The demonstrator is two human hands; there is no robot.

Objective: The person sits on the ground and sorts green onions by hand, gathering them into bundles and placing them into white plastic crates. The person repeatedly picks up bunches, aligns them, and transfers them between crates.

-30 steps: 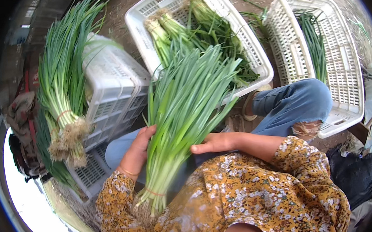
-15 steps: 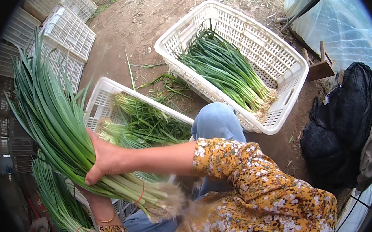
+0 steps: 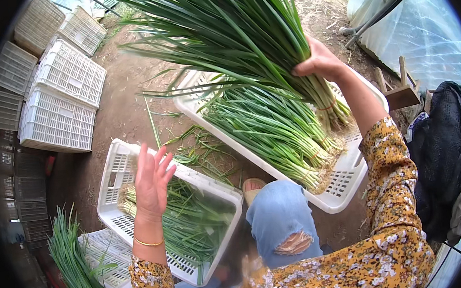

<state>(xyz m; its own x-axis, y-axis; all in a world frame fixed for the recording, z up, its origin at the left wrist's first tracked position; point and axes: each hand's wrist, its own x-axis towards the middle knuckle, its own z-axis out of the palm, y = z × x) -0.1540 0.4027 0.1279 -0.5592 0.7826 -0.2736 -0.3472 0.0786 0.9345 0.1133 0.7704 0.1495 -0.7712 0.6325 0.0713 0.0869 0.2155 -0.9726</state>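
Observation:
My right hand (image 3: 319, 62) grips a large bunch of green onions (image 3: 243, 38) round its stems, just above a red band near the roots. The bunch is over the far part of a white plastic crate (image 3: 334, 205) on the right, its leaves fanning out to the far left. Inside that crate lie more banded green onions (image 3: 262, 130), roots toward the right end. My left hand (image 3: 154, 178) is raised with fingers spread, holding nothing. It hovers above the far left part of a second white crate (image 3: 232, 198), which contains loose green onions (image 3: 191, 229).
White crates (image 3: 64, 95) are stacked at far left. Another green onion bunch (image 3: 80, 272) lies at lower left beside an upturned-looking white crate (image 3: 105, 248). Leaf scraps (image 3: 201, 149) litter the dirt between the crates. At right are a wooden stool (image 3: 402, 96) and dark cloth (image 3: 443, 164).
The held bunch has swung from the left over to the right crate. My left hand, earlier beneath the bunch, is now off it and open. The right crate's contents now look fuller.

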